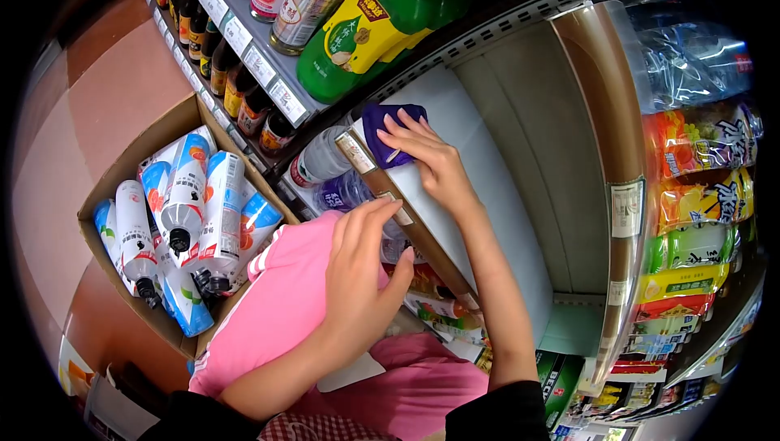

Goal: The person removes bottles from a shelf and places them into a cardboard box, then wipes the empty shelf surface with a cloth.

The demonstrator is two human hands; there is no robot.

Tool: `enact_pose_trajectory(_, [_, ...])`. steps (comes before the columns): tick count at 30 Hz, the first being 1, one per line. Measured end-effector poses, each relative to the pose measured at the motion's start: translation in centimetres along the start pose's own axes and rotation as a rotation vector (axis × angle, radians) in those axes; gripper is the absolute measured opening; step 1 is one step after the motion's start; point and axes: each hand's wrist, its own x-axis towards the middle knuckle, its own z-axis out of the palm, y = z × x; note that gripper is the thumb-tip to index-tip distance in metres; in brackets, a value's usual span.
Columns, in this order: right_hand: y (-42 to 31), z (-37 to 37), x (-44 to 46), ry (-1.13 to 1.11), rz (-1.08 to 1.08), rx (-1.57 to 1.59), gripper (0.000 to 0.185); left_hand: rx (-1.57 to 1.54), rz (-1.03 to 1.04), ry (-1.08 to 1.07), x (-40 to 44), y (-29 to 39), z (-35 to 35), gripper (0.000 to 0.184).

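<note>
My right hand (435, 161) is on a folded purple cloth (394, 134), its fingers laid over the cloth and pressing it against the white shelf surface (496, 197) near the front corner. The underside of the cloth is hidden. My left hand (357, 266) hovers closer to me, in front of the shelf's brown edge strip (439, 258). Its fingers are slightly bent, its thumb stands apart, and nothing shows in it. Whether its fingertips touch the price-label strip I cannot tell.
A cardboard box (93, 242) of white and blue drink bottles (183, 197) stands on the floor at left. Large green bottles (353, 39) and sauce bottles fill the neighbouring shelf. Clear water bottles (325, 157) sit below the white shelf. More drinks (703, 197) line the right side.
</note>
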Motion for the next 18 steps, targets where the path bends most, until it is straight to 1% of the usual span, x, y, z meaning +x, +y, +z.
enact_pose_trajectory(3, [0.2,-0.5,0.1,-0.044,-0.032,-0.091,0.061,0.003,-0.009,-0.015,0.1,-0.1,-0.2,0.048])
enact_pose_trajectory(7, [-3.3,-0.5,-0.3,-0.007,0.074,-0.111,0.058,0.009,0.003,-0.04,0.3,-0.1,-0.4,0.05])
enact_pose_trajectory(10, [-3.1,0.4,-0.5,0.056,0.111,-0.106,0.059,0.013,-0.01,-0.057,0.4,0.0,-0.5,0.051])
enact_pose_trajectory(18, [-0.3,0.7,-0.5,0.083,0.061,-0.029,0.047,-0.006,-0.043,-0.093,0.9,0.2,-0.6,0.051])
